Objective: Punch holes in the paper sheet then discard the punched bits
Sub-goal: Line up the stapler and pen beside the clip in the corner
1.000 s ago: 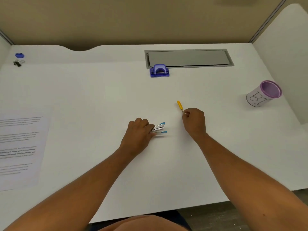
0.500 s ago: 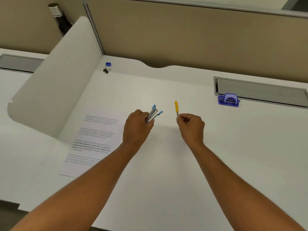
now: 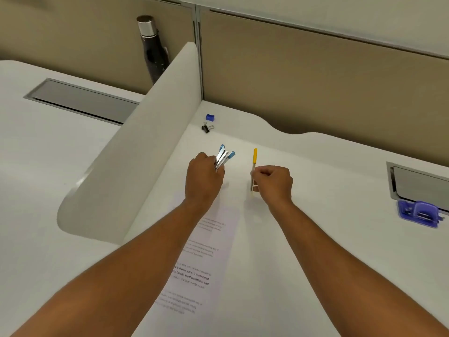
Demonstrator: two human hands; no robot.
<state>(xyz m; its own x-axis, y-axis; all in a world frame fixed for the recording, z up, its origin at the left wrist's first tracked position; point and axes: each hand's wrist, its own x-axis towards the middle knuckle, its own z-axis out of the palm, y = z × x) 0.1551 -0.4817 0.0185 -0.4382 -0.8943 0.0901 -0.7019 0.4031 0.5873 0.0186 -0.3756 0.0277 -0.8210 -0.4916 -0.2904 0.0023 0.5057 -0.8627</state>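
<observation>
Left hand: left hand (image 3: 202,177) curls round a blue-tipped stapler (image 3: 224,156), now lifted off the desk and carried toward the far-left corner; a second ago it lay flat under the fingers.
Right hand: right hand (image 3: 273,182) pinches a yellow-capped pen (image 3: 254,164), held upright where it earlier lay low near the desk.
Paper sheet: printed paper sheet (image 3: 206,259) lies flat on the desk (image 3: 315,276), partly under the left forearm, unpunched as far as I can tell.
Hole punch: purple hole punch (image 3: 419,214) sits well apart at the right edge, beside the cable tray, untouched.
Far corner: binder clip (image 3: 207,128) and small blue sharpener (image 3: 210,117) rest by the divider (image 3: 145,152).
Meaning: both hands seem busy clearing tools aside; punching has not begun, and the bin seen earlier is out of view.
</observation>
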